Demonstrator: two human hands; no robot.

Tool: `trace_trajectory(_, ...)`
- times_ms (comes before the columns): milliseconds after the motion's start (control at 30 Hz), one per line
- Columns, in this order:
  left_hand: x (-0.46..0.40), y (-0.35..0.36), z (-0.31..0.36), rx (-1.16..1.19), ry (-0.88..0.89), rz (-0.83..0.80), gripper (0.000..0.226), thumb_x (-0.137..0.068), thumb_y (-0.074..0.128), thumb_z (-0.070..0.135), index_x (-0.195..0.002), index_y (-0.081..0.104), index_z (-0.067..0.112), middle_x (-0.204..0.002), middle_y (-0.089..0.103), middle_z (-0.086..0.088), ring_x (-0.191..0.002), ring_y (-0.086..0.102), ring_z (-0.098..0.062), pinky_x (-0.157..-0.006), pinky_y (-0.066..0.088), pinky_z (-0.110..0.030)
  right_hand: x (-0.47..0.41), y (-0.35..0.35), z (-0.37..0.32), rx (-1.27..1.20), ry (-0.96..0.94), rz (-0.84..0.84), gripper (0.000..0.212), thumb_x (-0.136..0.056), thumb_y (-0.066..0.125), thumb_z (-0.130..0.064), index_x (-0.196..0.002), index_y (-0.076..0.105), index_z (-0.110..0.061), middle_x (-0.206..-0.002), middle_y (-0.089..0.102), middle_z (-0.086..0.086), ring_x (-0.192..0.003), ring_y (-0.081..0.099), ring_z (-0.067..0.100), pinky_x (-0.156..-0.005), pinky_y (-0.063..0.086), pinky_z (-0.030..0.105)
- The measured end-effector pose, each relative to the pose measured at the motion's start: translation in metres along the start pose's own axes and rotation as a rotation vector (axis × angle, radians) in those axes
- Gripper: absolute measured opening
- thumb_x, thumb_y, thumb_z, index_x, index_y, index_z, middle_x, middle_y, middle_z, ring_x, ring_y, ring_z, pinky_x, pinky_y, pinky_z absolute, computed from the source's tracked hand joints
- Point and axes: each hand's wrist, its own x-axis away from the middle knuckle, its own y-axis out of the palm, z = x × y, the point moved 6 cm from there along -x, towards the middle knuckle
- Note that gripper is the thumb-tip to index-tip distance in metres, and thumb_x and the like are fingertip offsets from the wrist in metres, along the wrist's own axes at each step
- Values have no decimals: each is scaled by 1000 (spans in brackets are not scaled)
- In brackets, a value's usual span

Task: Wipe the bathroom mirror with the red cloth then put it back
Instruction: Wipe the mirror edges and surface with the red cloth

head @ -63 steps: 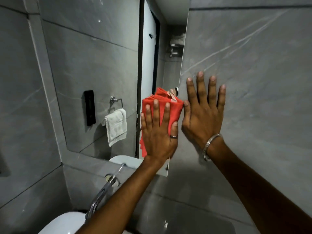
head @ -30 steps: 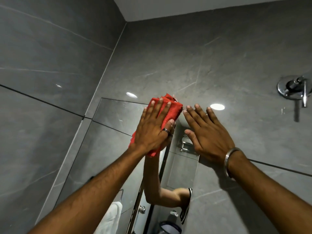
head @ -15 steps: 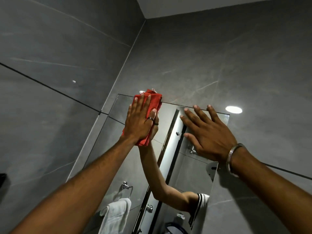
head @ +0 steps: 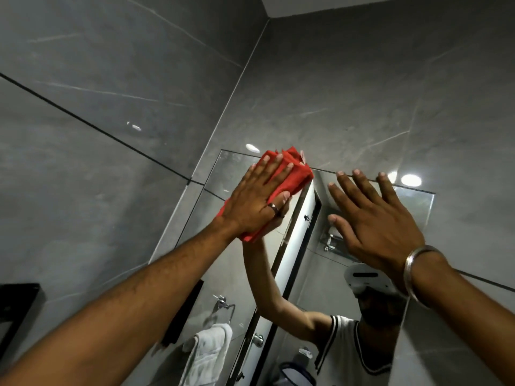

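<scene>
The red cloth [head: 295, 171], folded, lies pressed flat against the mirror [head: 231, 168] at its top edge, near the upper left corner. My left hand [head: 256, 199] covers most of the cloth, fingers spread, a ring on one finger. My right hand [head: 373, 221] rests flat on the glass to the right of the cloth, fingers apart and pointing up, a metal bangle at the wrist. The mirror reflects my raised arm and body.
Grey tiled walls [head: 111, 107] meet in a corner just left of the mirror. A black box [head: 16, 307] is fixed to the left wall at the frame edge. Reflected in the glass are a white towel [head: 206, 355] on a ring and a doorway.
Both hands rose from the mirror's lower part to its top edge; over the last second the left hand slid the cloth left along that edge. The right hand stays flat beside it.
</scene>
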Motion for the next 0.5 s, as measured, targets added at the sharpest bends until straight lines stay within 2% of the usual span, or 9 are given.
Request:
trace_trajectory(100,-3,-2,-26,20,-94,21,65,-105,18,56,-162,-5,37,-174,-8,7,-160,-13,-14,-131,-4,-47,-8,3,-13,-8,23,15,76,-94,-7,-62,-161,-5,-26,-175,-4,3,-163,-4,26,-131,-1,58)
trace_trajectory(333,-6,-5,-72,30,-217,76,65,-106,19,52,-163,-2,30,-174,-4,0,-161,-9,-19,-131,-3,-49,-26,4,-25,-6,57,14,79,-88,-16,-63,-158,-17,-28,-175,-13,3,-163,-11,28,-130,-5,59)
trace_trajectory(500,-3,-9,-88,50,-256,100,66,-104,20,51,-163,3,27,-174,-2,-1,-161,-6,-21,-131,-2,-49,-49,1,-46,-54,23,3,81,-92,-11,-64,-165,-7,-30,-175,-11,2,-163,-11,26,-131,-9,56)
